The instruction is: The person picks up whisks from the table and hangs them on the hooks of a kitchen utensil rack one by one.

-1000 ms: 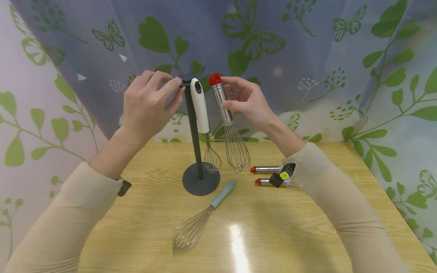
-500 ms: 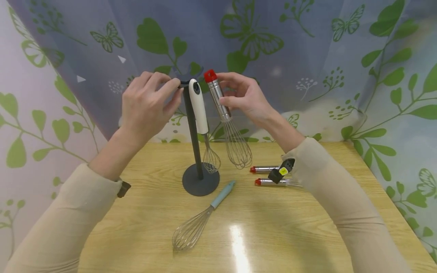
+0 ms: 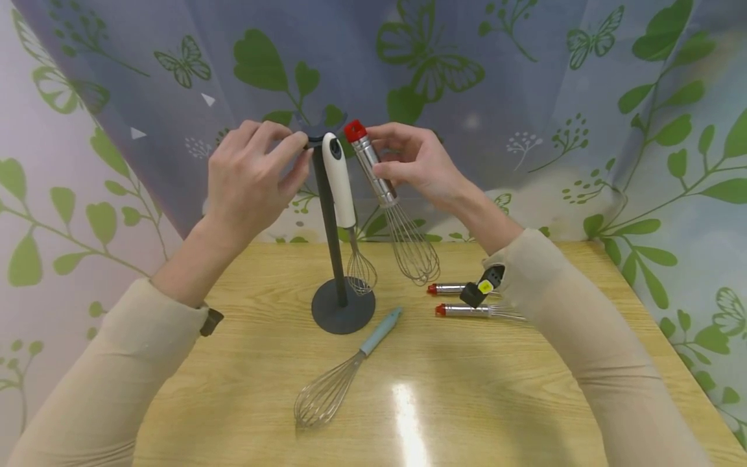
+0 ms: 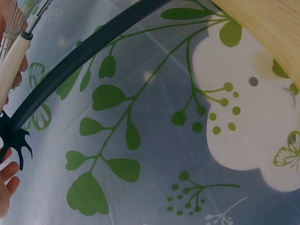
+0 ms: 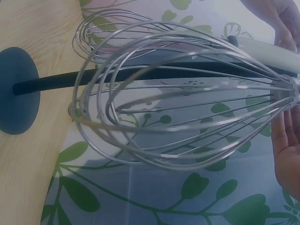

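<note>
My left hand [image 3: 248, 178] pinches a hook at the top of a dark utensil stand [image 3: 329, 214]. From another hook hangs a small whisk with a white handle [image 3: 340, 188]. To its right my right hand [image 3: 420, 162] holds a larger whisk [image 3: 373, 165] by its shiny metal handle, thumb in front and fingers behind. Its red cap tilts toward the stand's top, close beside the white handle, and its wires point down and right. In the right wrist view the wire loops [image 5: 187, 126] overlap the stand's pole. The stand's claw-like hooks [image 4: 18, 140] show in the left wrist view.
On the wooden table [image 3: 233, 389], a whisk with a light blue handle [image 3: 380, 334] lies in front of the stand's round base [image 3: 327, 318]. Two red-capped metal whisks lie at right, the nearer one [image 3: 467, 311] partly behind the right sleeve. A leaf-patterned curtain [image 3: 525, 97] hangs behind.
My right hand has brought the red-capped whisk left toward the stand's top, tilting it further so its wires swing right. The left hand stays at the hook.
</note>
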Action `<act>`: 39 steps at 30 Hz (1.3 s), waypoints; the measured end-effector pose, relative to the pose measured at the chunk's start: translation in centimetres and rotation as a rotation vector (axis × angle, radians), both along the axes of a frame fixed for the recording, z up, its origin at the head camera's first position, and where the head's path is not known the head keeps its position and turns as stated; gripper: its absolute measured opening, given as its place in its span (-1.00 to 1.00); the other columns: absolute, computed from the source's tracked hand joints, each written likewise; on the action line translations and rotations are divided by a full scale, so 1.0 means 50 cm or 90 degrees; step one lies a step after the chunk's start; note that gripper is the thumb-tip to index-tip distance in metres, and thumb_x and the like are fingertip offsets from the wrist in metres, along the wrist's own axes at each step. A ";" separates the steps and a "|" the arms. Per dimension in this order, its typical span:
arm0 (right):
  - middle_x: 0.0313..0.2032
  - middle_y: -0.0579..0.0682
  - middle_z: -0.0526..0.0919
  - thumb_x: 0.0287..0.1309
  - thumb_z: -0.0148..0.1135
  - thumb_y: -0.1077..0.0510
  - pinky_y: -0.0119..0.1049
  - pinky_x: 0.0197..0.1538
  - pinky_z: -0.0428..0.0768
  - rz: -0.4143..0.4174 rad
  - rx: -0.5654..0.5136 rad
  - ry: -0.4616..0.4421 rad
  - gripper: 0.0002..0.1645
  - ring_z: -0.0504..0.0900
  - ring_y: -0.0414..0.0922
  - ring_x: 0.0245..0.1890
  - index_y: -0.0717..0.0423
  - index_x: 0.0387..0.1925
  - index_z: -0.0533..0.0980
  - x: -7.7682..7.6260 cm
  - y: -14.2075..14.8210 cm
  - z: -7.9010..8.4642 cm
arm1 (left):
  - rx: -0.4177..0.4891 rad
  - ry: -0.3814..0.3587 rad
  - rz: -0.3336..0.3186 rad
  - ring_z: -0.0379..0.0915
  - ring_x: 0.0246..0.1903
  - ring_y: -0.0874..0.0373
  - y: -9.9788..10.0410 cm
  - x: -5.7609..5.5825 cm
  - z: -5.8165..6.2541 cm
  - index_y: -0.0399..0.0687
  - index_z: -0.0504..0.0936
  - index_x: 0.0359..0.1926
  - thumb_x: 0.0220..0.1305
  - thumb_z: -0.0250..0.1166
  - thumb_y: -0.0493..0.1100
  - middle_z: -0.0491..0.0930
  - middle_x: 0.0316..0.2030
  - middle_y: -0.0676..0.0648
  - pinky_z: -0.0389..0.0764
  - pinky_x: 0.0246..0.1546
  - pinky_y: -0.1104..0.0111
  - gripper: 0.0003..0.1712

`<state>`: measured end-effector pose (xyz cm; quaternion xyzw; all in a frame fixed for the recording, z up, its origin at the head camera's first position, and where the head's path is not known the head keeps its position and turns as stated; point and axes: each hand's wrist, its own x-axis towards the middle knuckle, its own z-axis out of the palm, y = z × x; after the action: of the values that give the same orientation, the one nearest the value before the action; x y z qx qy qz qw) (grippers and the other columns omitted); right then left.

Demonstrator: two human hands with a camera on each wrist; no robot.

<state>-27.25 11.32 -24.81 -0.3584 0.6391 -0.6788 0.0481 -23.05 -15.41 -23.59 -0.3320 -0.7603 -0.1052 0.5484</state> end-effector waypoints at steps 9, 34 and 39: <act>-0.14 -0.09 0.74 0.21 0.27 0.40 -0.31 -0.38 0.67 0.000 0.021 0.000 -0.50 0.67 -0.15 -0.30 -0.01 0.15 0.66 -0.006 -0.005 0.001 | -0.003 0.001 0.004 0.60 -0.33 -0.23 -0.001 0.001 0.002 -0.22 0.76 -0.18 0.47 0.24 -0.23 0.75 -0.29 -0.24 0.64 -0.38 -0.02 -0.81; -0.11 -0.07 0.71 0.26 0.25 0.39 -0.29 -0.37 0.70 0.000 0.027 -0.006 -0.45 0.70 -0.15 -0.29 0.13 0.29 0.57 -0.010 -0.020 -0.024 | -0.012 0.001 0.014 0.62 -0.31 -0.22 -0.002 0.002 0.000 -0.21 0.76 -0.18 0.45 0.25 -0.23 0.76 -0.28 -0.23 0.66 -0.37 0.00 -0.82; -0.12 -0.06 0.70 0.25 0.26 0.38 -0.29 -0.36 0.69 -0.004 0.023 -0.008 -0.44 0.70 -0.15 -0.30 0.10 0.28 0.57 -0.012 -0.022 -0.027 | -0.011 -0.001 0.012 0.62 -0.31 -0.22 -0.002 0.002 0.000 -0.21 0.76 -0.18 0.46 0.25 -0.23 0.76 -0.28 -0.23 0.66 -0.36 0.00 -0.82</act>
<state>-27.83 10.22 -26.18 -0.3513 0.6519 -0.6697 0.0560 -22.97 -15.50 -23.61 -0.3296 -0.7647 -0.0934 0.5458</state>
